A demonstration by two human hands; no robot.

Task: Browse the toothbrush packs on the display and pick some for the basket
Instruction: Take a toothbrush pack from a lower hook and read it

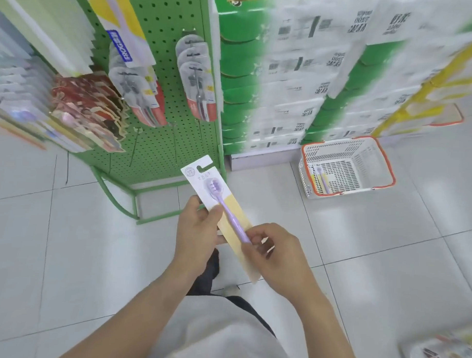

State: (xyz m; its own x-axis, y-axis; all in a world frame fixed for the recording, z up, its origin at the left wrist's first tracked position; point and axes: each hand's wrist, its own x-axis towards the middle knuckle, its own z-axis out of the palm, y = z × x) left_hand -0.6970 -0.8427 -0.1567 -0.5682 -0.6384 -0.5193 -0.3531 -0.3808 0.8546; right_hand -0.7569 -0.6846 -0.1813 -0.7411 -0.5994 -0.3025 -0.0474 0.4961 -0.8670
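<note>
Between both hands, dead centre, sits the toothbrush pack [220,205], held up flat and face-on, evidently so the person can read it. Left hand [195,231] pinches the card's left edge, thumb across the front just below the brush head; right hand [272,256] curls round the lower half, fingertips on the handle. A two-point hold like that keeps a thin card from flopping. It is a long narrow card, white on top with a round seal and hang slot, pale yellow below, a lilac brush under a clear blister. Out at two o'clock the white basket [385,168] with orange rim waits on the floor, a matching pack [320,179] already inside. At eleven o'clock, the green pegboard display [160,154] carries more packs.
</note>
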